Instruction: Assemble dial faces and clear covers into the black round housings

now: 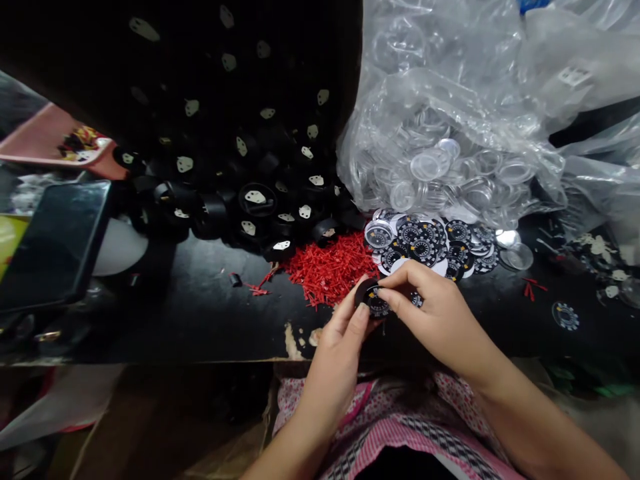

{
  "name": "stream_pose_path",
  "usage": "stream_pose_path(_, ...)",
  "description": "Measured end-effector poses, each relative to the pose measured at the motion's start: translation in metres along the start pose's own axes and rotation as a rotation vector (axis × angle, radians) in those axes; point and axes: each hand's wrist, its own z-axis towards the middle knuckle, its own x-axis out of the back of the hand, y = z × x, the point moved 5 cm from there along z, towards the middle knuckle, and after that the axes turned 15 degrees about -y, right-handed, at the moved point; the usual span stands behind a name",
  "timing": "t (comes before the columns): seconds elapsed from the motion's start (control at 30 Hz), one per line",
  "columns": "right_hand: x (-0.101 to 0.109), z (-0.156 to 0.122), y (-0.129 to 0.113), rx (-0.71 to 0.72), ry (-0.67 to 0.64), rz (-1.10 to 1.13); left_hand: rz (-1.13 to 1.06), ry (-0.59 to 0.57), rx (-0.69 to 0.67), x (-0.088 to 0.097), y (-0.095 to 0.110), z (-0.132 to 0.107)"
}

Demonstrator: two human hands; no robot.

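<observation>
Over the near edge of the bench (200,280): a round black case (362,291) with a printed dial (379,305) in it, held up in front of the person's patterned clothing (373,457).
Left hand (341,333): fingers wrapped about the case, grasping it from the left, thumb at its lower rim.
Right hand (434,308): thumb and forefinger brought close at the dial's upper right edge, touching it; whether they pinch or just press, I cannot tell.
Red slivers (327,267): heaped just beyond the hands.
Spare dials (423,250): a loose pile right of the red heap, near the right hand.
Clear discs (430,163): spilling from a plastic bag (450,87) behind that pile.
More black cases (257,198): massed at the back, left of the bag, many showing pale pieces.
Lone dial (566,316): flat on the bench, off to the right.
Phone (56,237): leaning at far left, near a pink tray (37,137).
</observation>
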Motion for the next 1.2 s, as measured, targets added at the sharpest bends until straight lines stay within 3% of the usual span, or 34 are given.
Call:
stream_pose_path(0.17,0.002,0.000,-0.003,-0.015,-0.090,-0.040,0.054,-0.083,0.046,0.006,-0.001,0.001)
stream_pose_path(0.43,-0.002,-0.003,0.014,-0.138,-0.076,0.003,-0.002,-0.083,0.029,0.002,-0.003,-0.002)
stream_pose_path(0.7,-0.016,-0.023,0.010,-0.046,-0.251,0.064,0.233,-0.040,0.045,0.012,0.000,-0.019)
stream_pose_path(0.8,-0.015,-0.005,0.008,0.009,-0.249,-0.102,0.199,0.051,0.044,0.024,0.003,-0.025)
stream_pose_path(0.9,-0.012,0.020,0.010,-0.049,-0.112,-0.532,0.046,0.138,0.011,0.030,0.005,-0.027)
stream_pose_path(1.0,-0.019,0.037,0.012,-0.084,-0.095,-0.809,-0.087,0.161,-0.039,0.029,0.008,-0.024)
stream_pose_path(1.1,-0.021,0.038,0.011,-0.062,-0.083,-0.840,-0.143,0.147,-0.116,0.026,0.015,-0.019)
stream_pose_path(1.2,-0.019,0.030,0.009,-0.028,-0.119,-0.669,-0.184,0.112,-0.168,0.021,0.019,-0.012)
